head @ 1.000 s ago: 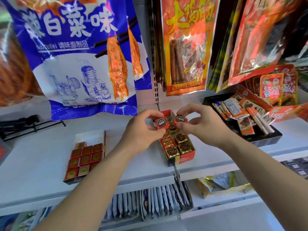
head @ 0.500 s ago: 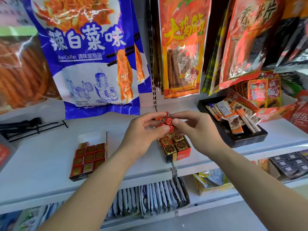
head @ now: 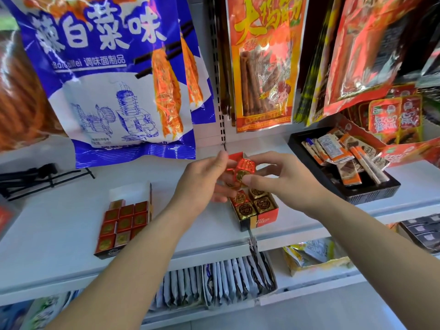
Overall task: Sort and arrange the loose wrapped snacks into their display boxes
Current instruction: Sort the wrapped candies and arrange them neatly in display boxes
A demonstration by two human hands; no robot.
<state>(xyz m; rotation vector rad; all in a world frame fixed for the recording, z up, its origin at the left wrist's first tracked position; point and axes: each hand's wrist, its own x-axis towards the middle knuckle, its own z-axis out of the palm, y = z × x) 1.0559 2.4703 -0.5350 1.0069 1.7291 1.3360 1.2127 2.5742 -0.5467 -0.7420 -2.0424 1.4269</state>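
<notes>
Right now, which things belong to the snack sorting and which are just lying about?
In the job: left hand, right hand, red foil snacks both hold, display box beneath, second box of red squares.
Lying about: blue hanging bag, black sachet tray, black stand.

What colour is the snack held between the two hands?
The wrapped snack is shiny red with gold; head view.

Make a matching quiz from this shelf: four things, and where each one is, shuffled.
1 blue bag
2 black tray
3 red foil snacks
4 box of red squares

A in the grip of left hand and right hand
B shelf, left of the hands
C hanging, upper left
D shelf, right of the hands

Pairs: 1-C, 2-D, 3-A, 4-B
</notes>
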